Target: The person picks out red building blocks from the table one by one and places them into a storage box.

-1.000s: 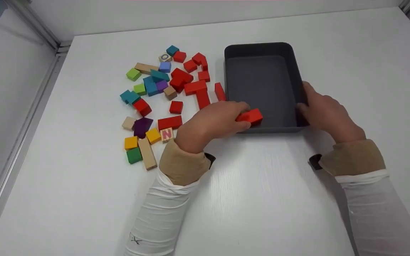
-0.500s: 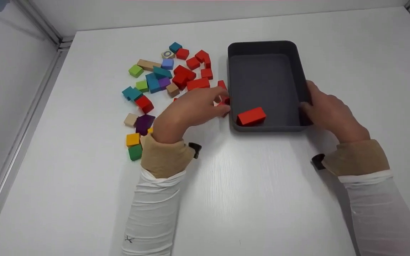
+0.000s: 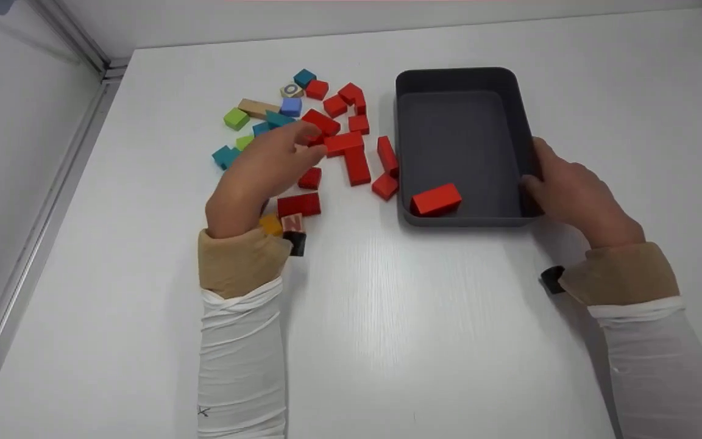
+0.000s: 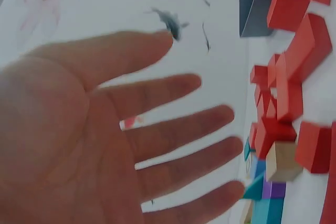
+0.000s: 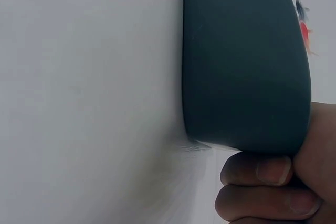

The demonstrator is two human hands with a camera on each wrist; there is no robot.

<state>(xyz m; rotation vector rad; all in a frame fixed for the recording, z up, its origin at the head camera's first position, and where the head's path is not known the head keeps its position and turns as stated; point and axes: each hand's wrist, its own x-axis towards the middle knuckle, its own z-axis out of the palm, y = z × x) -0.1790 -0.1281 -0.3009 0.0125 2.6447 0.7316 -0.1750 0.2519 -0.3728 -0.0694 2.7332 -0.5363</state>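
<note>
My left hand (image 3: pixel 264 167) is over the scattered wooden blocks, and in the left wrist view its palm (image 4: pixel 100 145) faces the camera with fingers spread and nothing held. Its fingertips are near several red blocks (image 3: pixel 343 144). My right hand (image 3: pixel 579 198) grips the right wall of a dark grey rectangular tray (image 3: pixel 457 134), thumb over the rim. In the right wrist view, curled fingers (image 5: pixel 257 170) show beside the tray's outer wall (image 5: pixel 247 61). One red block (image 3: pixel 436 200) lies in the tray's near left corner. My left hand and wrist hide some blocks.
Two red blocks, one long (image 3: pixel 387 156) and one short (image 3: pixel 384 186), lie close to the tray's left wall. Blue, green, yellow, purple and plain wood blocks (image 3: pixel 258 108) mix with red ones at left. A wall (image 3: pixel 326 21) stands behind the white table (image 3: pixel 412 329).
My left hand let go of the red block in the tray, then moved left past the tray's edge to the block pile. The right hand keeps its grip on the tray.
</note>
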